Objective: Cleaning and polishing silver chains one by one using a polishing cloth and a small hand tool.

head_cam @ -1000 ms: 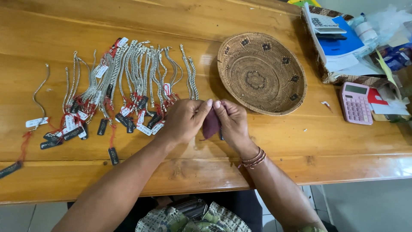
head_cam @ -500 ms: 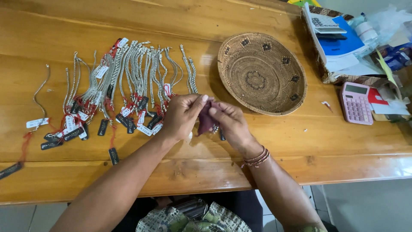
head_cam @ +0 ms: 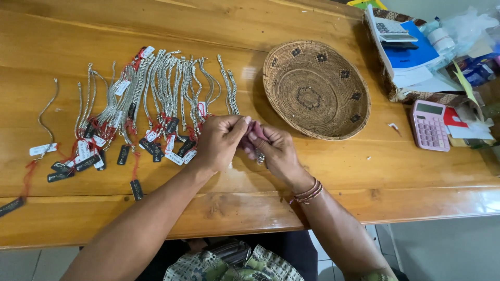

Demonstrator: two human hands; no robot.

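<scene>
My left hand (head_cam: 220, 141) and my right hand (head_cam: 276, 151) meet above the wooden table (head_cam: 333, 166), both pinching a small maroon cloth (head_cam: 256, 131) bunched between the fingers. A silver chain piece (head_cam: 260, 156) shows just under the cloth by my right palm. Left of my hands lie several silver bracelets (head_cam: 166, 88) in rows, each with red string and black or white tags (head_cam: 156, 151). A lone bracelet (head_cam: 48, 106) lies farther left.
A round woven basket tray (head_cam: 315, 89) sits right of the bracelets. A pink calculator (head_cam: 430, 125) lies at the right edge. Behind it stands a woven box with a blue book, papers and plastic bags (head_cam: 416, 52). Table edge runs near my lap.
The maroon cloth hung flat between my fingertips; now it is bunched tighter and my right-hand fingers have curled over it. A bit of silver chain has come into sight below.
</scene>
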